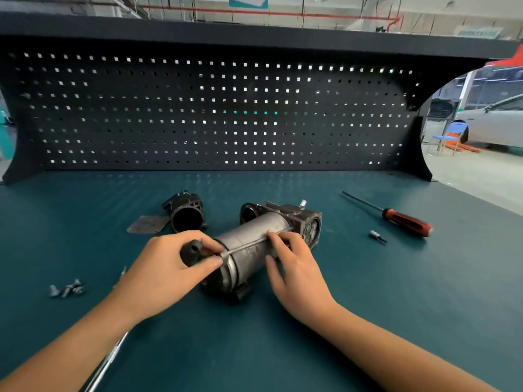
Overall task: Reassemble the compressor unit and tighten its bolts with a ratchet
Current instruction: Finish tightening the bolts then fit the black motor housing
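The compressor unit [254, 236], a grey cylinder with a dark cast head at its far end, lies on its side in the middle of the bench. A long thin bolt [252, 244] runs along the top of the cylinder. My left hand [167, 267] pinches the near end of that bolt and also holds a black-handled tool [191, 251]. My right hand [294, 261] rests on the cylinder with fingertips on the bolt's far part. A metal ratchet handle [109, 360] lies under my left forearm, mostly hidden.
A loose black housing [186, 212] and a flat gasket plate [147, 224] lie behind my left hand. Several small bolts [66, 290] sit at the left. A red-handled screwdriver [396, 216] and a small bit [377, 236] lie at the right. A dark pegboard [215, 108] backs the bench.
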The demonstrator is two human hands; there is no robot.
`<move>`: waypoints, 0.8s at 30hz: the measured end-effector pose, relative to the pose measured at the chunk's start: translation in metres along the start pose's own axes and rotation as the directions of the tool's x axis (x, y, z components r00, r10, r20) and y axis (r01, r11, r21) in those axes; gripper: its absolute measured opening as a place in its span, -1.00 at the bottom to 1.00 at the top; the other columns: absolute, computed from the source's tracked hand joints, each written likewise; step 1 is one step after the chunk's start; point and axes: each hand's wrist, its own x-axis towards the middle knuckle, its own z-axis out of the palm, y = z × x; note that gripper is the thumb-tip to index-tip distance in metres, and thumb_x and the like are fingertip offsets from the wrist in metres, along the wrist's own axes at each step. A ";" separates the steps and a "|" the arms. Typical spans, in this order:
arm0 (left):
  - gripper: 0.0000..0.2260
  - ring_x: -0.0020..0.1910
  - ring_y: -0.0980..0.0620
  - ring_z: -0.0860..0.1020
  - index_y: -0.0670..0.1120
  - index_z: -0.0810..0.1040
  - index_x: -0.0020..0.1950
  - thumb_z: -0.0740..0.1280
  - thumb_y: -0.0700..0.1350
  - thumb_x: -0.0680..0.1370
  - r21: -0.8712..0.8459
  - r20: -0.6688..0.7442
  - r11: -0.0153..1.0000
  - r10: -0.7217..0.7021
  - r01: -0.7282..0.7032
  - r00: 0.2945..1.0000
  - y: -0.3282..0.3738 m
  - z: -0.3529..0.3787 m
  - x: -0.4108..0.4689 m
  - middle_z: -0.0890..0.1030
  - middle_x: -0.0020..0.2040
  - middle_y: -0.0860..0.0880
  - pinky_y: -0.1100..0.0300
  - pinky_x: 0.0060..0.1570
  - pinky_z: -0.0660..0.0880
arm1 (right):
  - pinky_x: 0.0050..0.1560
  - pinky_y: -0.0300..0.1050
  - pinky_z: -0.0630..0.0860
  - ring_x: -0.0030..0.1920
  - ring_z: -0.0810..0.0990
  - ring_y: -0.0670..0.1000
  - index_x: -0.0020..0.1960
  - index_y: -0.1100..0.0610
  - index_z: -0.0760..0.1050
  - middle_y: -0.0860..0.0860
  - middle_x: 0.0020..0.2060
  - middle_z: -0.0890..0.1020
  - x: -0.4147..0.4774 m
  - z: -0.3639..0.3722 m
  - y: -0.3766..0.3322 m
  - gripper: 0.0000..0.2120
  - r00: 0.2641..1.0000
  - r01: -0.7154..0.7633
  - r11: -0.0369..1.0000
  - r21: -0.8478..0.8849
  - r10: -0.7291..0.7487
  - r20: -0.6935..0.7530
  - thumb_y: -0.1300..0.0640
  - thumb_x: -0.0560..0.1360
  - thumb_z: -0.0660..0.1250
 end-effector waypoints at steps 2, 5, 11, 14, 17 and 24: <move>-0.82 -0.15 0.34 0.55 0.13 0.61 -0.27 0.49 -0.17 0.38 0.007 -0.021 1.000 0.007 -0.007 1.000 0.001 0.002 -0.001 0.61 -0.24 0.32 0.56 -0.16 0.36 | 0.10 -0.21 0.30 0.02 0.55 0.24 0.26 0.39 0.45 0.25 0.02 0.53 0.002 0.001 0.001 -0.61 1.000 0.001 1.000 -0.015 -0.001 0.001 0.22 0.49 0.23; -0.81 -0.20 0.27 0.56 0.15 0.60 -0.28 0.48 -0.14 0.38 0.041 -0.021 0.999 0.027 -0.026 0.999 0.004 0.008 -0.001 0.61 -0.26 0.27 0.49 -0.21 0.40 | 0.04 -0.22 0.34 0.01 0.54 0.23 0.25 0.38 0.45 0.24 0.00 0.52 0.008 0.003 0.005 -0.64 1.000 0.006 0.999 -0.036 -0.006 -0.011 0.24 0.52 0.23; -0.89 -0.33 0.23 0.51 0.07 0.56 -0.24 0.47 -0.08 0.41 0.107 0.009 0.991 0.077 -0.078 0.997 0.019 0.035 0.015 0.55 -0.39 0.16 0.49 -0.29 0.34 | 0.02 -0.24 0.31 0.09 0.51 0.15 0.30 0.30 0.45 0.18 0.09 0.53 0.027 -0.003 0.028 -0.66 1.000 -0.023 0.999 -0.040 0.023 0.001 0.25 0.55 0.23; -0.86 -0.40 0.10 0.45 -0.07 0.56 -0.13 0.44 -0.03 0.44 0.148 0.009 0.985 0.090 -0.090 0.996 0.027 0.053 0.027 0.45 -0.44 0.13 0.30 -0.38 0.28 | -0.09 -0.39 0.31 -0.02 0.53 0.05 0.24 0.25 0.50 0.06 -0.04 0.58 0.040 -0.005 0.036 -0.70 0.968 -0.234 0.961 0.149 0.245 -0.058 0.25 0.53 0.25; -0.81 -0.23 -0.09 0.53 -0.09 0.54 -0.08 0.42 0.00 0.45 0.132 0.021 0.987 0.085 -0.087 0.996 0.032 0.067 0.034 0.49 -0.39 0.09 0.15 -0.29 0.27 | -0.31 -0.33 0.35 -0.22 0.47 -0.02 -0.11 0.16 0.50 -0.07 -0.30 0.51 0.061 -0.006 0.038 -0.86 0.733 -0.595 0.633 0.495 0.680 0.010 0.07 0.49 0.32; -0.88 -0.13 0.01 0.62 0.00 0.58 -0.03 0.43 -0.10 0.46 0.016 -0.037 0.992 0.125 -0.125 0.991 0.016 0.073 0.024 0.67 -0.15 0.06 0.10 -0.09 0.51 | -0.33 -0.26 0.31 -0.38 0.41 -0.14 -0.28 0.11 0.51 -0.11 -0.44 0.48 0.062 0.014 0.042 -0.78 0.695 -0.562 0.568 0.601 0.718 -0.030 0.03 0.48 0.35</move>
